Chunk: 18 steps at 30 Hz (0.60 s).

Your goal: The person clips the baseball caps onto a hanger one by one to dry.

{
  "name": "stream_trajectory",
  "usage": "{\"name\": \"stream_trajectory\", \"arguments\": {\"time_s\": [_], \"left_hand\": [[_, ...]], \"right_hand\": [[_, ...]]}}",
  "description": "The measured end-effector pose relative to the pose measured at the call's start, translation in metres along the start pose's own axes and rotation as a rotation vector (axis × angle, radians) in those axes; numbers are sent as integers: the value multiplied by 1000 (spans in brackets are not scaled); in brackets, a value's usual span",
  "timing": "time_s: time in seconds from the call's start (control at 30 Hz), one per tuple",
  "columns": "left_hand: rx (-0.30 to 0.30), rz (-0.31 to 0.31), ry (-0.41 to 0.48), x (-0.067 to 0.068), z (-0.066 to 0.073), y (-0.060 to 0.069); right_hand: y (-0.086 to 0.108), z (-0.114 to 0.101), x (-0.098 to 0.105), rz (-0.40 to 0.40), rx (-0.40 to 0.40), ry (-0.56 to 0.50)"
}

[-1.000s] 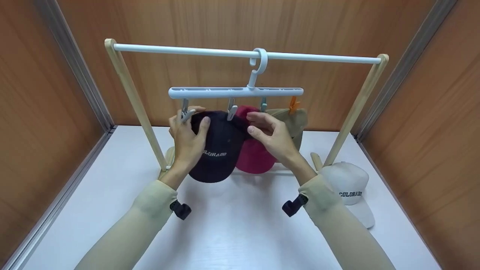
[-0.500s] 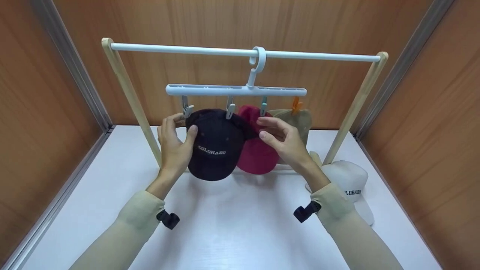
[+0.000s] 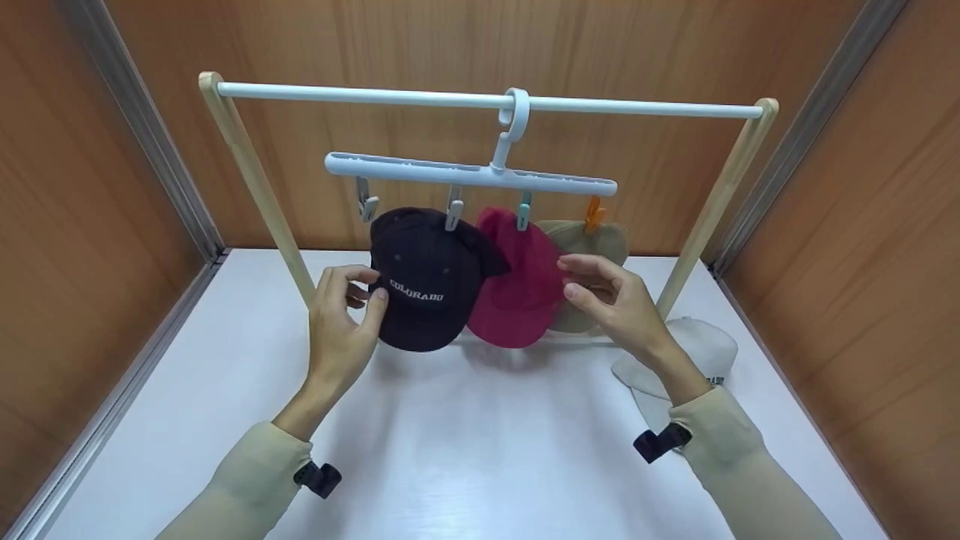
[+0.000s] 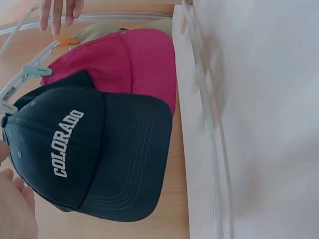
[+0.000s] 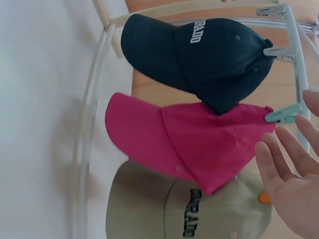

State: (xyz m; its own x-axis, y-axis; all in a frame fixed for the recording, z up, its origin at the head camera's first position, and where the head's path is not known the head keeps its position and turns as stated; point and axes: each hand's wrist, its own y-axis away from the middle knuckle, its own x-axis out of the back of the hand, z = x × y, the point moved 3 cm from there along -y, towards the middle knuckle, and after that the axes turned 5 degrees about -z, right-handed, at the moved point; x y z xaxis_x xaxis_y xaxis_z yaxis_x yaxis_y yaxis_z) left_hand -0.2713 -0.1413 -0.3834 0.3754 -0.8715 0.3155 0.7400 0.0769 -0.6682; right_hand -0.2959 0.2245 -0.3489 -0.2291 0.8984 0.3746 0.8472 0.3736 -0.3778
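A dark navy cap (image 3: 424, 285) lettered COLORADO hangs from a grey clip (image 3: 454, 211) on the light-blue hanger (image 3: 450, 174). My left hand (image 3: 341, 319) is at the cap's left edge, fingers loosely bent and not gripping; whether a fingertip touches it I cannot tell. A crimson cap (image 3: 517, 292) hangs from a teal clip (image 3: 523, 213), and a khaki cap (image 5: 144, 209) from an orange clip (image 3: 595, 215). My right hand (image 3: 622, 307) hovers in front of the khaki cap near the crimson cap's edge, fingers relaxed, holding nothing. The leftmost grey clip (image 3: 366, 202) hangs without a cap.
The hanger hooks over the white rod (image 3: 337, 94) of a rack with wooden legs (image 3: 259, 187). A white cap (image 3: 697, 345) lies at the right of the white table (image 3: 465, 450), partly behind my right forearm. Wood-look walls (image 3: 420, 45) enclose three sides.
Both hands have drawn down and apart from the dark cap; the left has let go of it. The hanger has tilted, its left end rising with the dark cap.
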Motion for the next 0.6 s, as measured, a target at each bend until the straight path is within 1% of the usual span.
{"name": "stream_trajectory", "arguments": {"time_s": [0.1, 0.2, 0.33, 0.43, 0.6], "left_hand": [[-38, -20, -10, -2, 3, 7], [-67, -40, 3, -8, 5, 14], [-89, -81, 30, -19, 11, 21], [-98, -120, 34, -27, 15, 26], [-119, -181, 31, -38, 22, 33]], "right_hand": [[11, 4, 13, 16, -30, 56], [25, 10, 28, 39, -57, 106], [35, 23, 51, 58, -61, 163], [42, 35, 65, 62, -59, 203], [54, 52, 84, 72, -52, 229]]}}
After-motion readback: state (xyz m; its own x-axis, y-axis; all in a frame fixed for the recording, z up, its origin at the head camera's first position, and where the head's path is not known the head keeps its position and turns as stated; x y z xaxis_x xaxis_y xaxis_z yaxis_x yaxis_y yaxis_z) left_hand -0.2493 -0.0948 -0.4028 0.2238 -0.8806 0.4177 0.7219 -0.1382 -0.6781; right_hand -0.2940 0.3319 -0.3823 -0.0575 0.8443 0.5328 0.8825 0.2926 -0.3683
